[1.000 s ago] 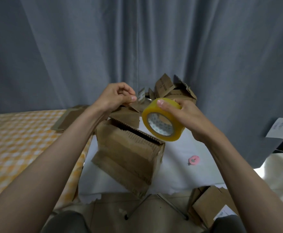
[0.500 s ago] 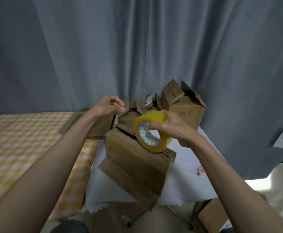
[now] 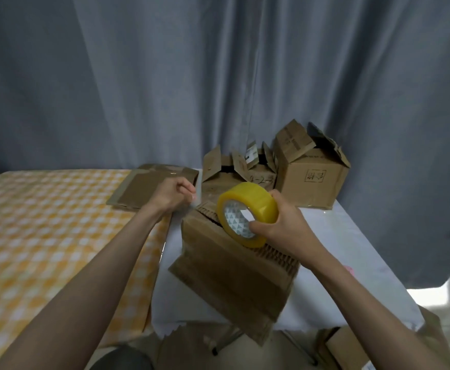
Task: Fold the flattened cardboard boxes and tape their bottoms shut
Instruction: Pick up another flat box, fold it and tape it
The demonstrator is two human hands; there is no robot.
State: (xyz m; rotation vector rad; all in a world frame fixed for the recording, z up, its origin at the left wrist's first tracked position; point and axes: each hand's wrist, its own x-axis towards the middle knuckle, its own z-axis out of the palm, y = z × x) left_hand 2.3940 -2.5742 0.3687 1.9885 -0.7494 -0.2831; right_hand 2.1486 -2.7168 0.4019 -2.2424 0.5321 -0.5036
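Head view: one yellow tape roll [image 3: 248,209], one box in work [image 3: 234,265], two assembled boxes [image 3: 312,177] at the back of the white table [image 3: 352,252], one flattened stack [image 3: 149,188] on the checked cloth [image 3: 45,222]. The box in work is brown, tilted on the table's near edge, corrugated flap edges uppermost. Right hand [image 3: 285,228] is clamped around the roll, just above those flaps. Left hand [image 3: 173,196] is pinched closed on a clear tape end [image 3: 196,196] near the box's far corner.
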